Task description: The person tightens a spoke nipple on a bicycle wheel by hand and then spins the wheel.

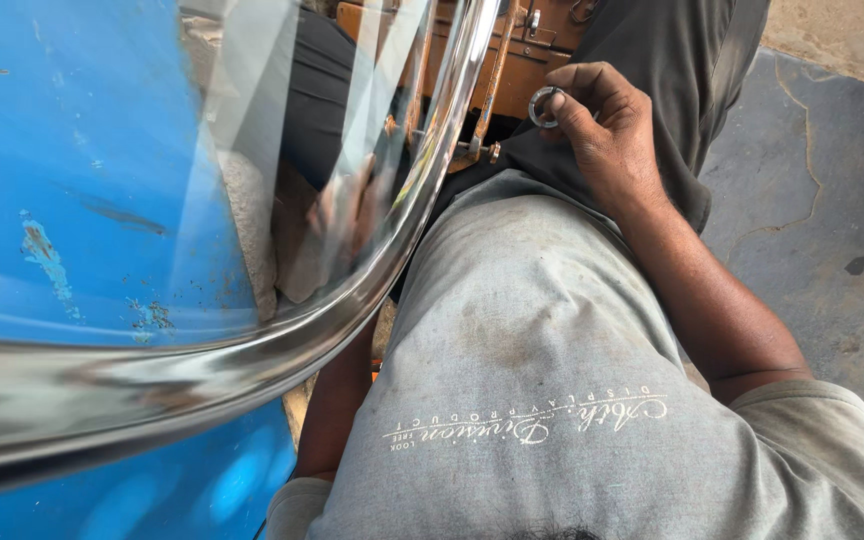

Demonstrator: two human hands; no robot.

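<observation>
Between the thumb and forefinger of the right hand [602, 125], held up above the person's lap, sits a small metal ring [543, 106], grey and dull-shiny, perhaps a washer or bearing race; which one cannot be told from this view. The hand pinches it by its rim, the other fingers curled loosely behind. Such a ring is likely light, stiff and hard, not fragile, but smooth and perhaps oily, so it could slip; a pinch across the rim or a fingertip through the hole looks like the surest hold. Just beyond the hand lies an orange-brown metal frame [512, 60] with small fittings, and below the hand the grey shirt [532, 330] fills the view. Well to the left of the hand runs a curved chrome tube [352, 290] against a blue painted panel [72, 170]. The left hand is hidden behind that tube; only its upper arm shows, so its state cannot be told. To the right of the hand lies cracked stone floor [822, 200].
</observation>
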